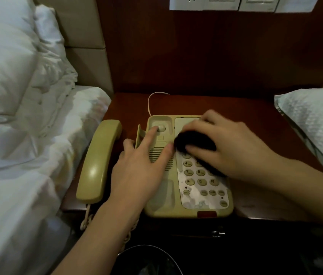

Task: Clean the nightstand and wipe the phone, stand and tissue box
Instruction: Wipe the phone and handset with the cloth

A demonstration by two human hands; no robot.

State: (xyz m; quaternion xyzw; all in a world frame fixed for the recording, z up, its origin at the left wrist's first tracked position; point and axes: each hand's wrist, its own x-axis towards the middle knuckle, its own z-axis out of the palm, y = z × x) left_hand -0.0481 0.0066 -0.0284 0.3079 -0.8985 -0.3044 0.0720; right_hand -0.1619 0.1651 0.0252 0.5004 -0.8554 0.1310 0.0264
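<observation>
Two bare forearms enter from the lower edge of the view, and no sleeve, cuff or glove covers either of them as far back as the picture reaches. The left hand [136, 167] wears no ring, watch or bracelet, and its wrist is uncovered. The right hand [230, 143] is likewise free of rings, bands or any wristwear. The fingers [150, 135] are slender, with short, plain nails that carry no visible polish. The rest of the person lies outside the view.
</observation>
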